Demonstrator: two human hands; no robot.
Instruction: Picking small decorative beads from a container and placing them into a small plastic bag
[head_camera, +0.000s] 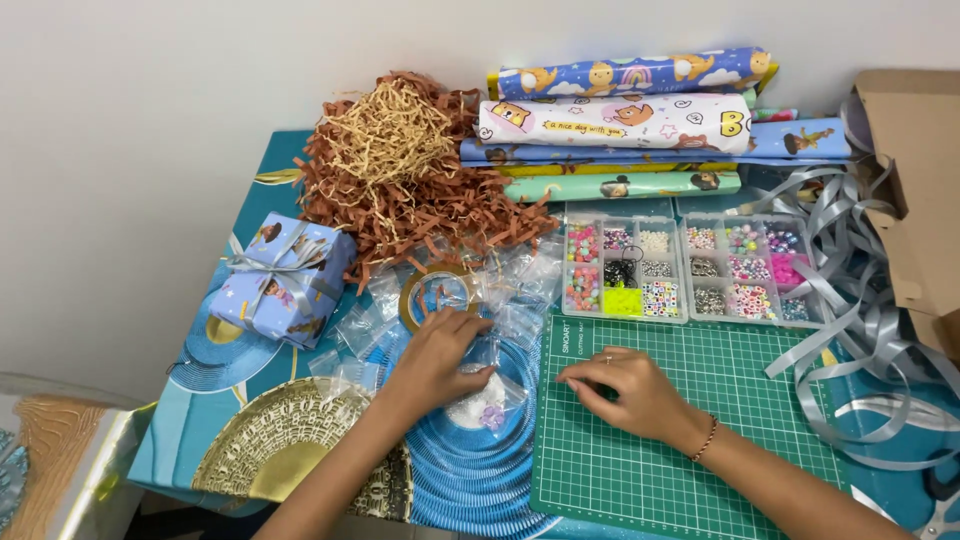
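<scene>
My left hand (432, 352) had its fingers (470, 325) curled down on a small clear plastic bag (487, 398) holding white and purple beads, which lay on the tabletop (250, 400) just left of the green cutting mat (690, 430). My right hand (625, 388) rested on the mat, fingers (580, 382) bunched together, pinching nothing I could see. Tape roll (437, 295) sat just above the left hand, bead organizer boxes (690, 268) beyond the mat.
</scene>
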